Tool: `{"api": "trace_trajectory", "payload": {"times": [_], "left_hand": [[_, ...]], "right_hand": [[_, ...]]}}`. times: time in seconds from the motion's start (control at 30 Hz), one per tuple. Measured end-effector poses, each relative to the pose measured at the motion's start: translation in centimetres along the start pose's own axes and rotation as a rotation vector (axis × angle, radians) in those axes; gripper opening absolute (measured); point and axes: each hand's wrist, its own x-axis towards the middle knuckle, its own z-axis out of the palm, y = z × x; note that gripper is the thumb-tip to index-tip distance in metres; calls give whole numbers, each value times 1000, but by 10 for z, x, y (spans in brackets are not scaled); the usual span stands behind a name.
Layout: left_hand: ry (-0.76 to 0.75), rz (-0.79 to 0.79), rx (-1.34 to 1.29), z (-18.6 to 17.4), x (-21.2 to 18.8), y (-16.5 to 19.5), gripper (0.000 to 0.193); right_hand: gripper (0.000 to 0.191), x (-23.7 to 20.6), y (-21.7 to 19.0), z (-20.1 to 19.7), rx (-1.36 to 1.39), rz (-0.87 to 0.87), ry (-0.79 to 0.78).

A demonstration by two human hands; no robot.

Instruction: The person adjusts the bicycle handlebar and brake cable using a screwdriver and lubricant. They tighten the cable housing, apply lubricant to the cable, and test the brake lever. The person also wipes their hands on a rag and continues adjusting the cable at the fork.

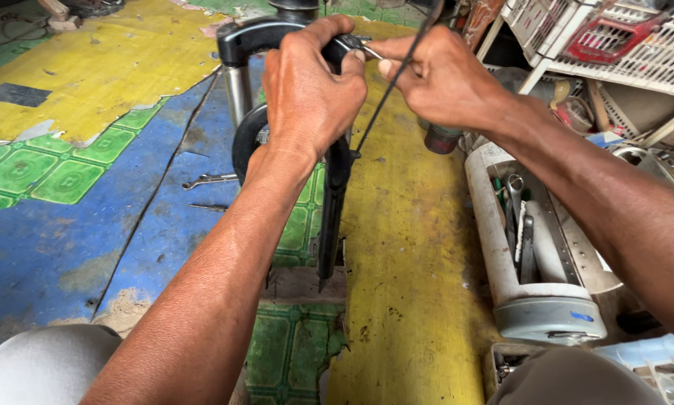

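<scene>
black fork crown [251, 36] at top centre of frame, gripped from above by left hand [307, 90], clenched around it. right hand [442, 75] beside, upper right of centre, pinching a thin black cable [386, 101] and a small metal end [372, 52] between fingertips. better to keep fork steady, hold cable taut, guide the tip straight. spanner [209, 180] on painted floor [59, 247] at centre left; white tool container [502, 262] at lower right.

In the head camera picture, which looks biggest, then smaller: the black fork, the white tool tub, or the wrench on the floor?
1. Black fork, though nearness to the camera may enlarge it.
2. White tool tub, close behind.
3. Wrench, plainly smallest.
</scene>
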Motion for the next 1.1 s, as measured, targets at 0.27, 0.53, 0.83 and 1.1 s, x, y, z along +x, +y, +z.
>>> {"api": "trace_trajectory", "payload": {"times": [0.27, 0.53, 0.83, 1.1], "left_hand": [[-20, 46, 59, 0, 2, -5, 44], [-56, 7, 35, -3, 2, -2, 42], [-80, 47, 62, -5, 5, -4, 41], [-102, 21, 42, -7, 4, -2, 40]], "right_hand": [[35, 0, 29, 37, 184, 30, 155], [39, 7, 26, 9, -27, 62, -12], [29, 15, 46, 22, 44, -301, 126], [28, 17, 43, 22, 46, -241, 82]]}}
